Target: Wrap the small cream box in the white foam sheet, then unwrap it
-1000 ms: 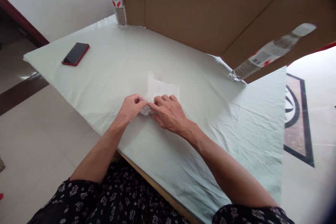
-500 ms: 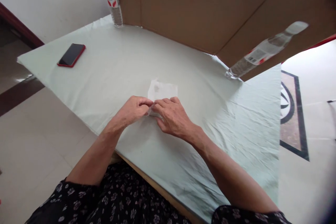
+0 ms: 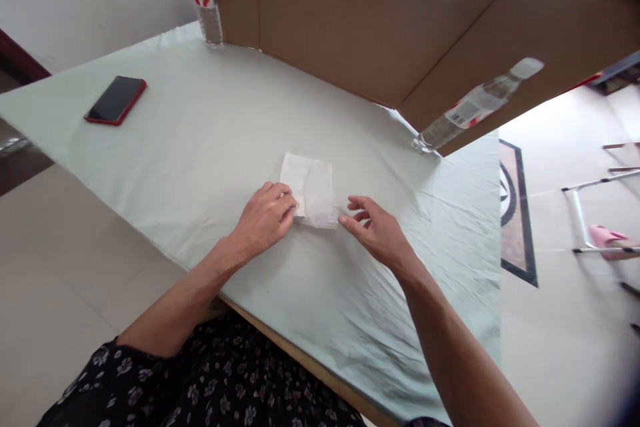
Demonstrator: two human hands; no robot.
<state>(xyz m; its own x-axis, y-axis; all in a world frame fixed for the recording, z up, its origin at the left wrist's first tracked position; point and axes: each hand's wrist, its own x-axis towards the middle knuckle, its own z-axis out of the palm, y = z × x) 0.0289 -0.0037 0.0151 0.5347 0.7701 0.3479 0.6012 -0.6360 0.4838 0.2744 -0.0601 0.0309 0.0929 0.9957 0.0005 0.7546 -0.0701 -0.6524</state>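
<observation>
Paper (image 3: 319, 187), thin and white, lies partly folded on the desk (image 3: 287, 351), between the near edge and the far edge. Left fingers (image 3: 286, 203) are bent and close together over its left near corner, touching it; the thumb is hidden, so I cannot tell whether they pinch or only press. Right hand (image 3: 376, 230) is just beside the paper's right side, its fingers loosely curled and the thumb apart from them, holding nothing.

Pale green cloth (image 3: 440, 240) covers the desk, wrinkled toward the right edge. Brown board (image 3: 325, 20) stands along the far edge. One clear bottle (image 3: 205, 3) stands at the far left corner, another bottle (image 3: 473, 107) before the board's right end. A red-cased phone (image 3: 116, 100) lies face up near the left corner. Past the right edge, the floor (image 3: 555, 320) bears a dark-bordered pattern (image 3: 520, 227) and a metal frame (image 3: 580, 217).
</observation>
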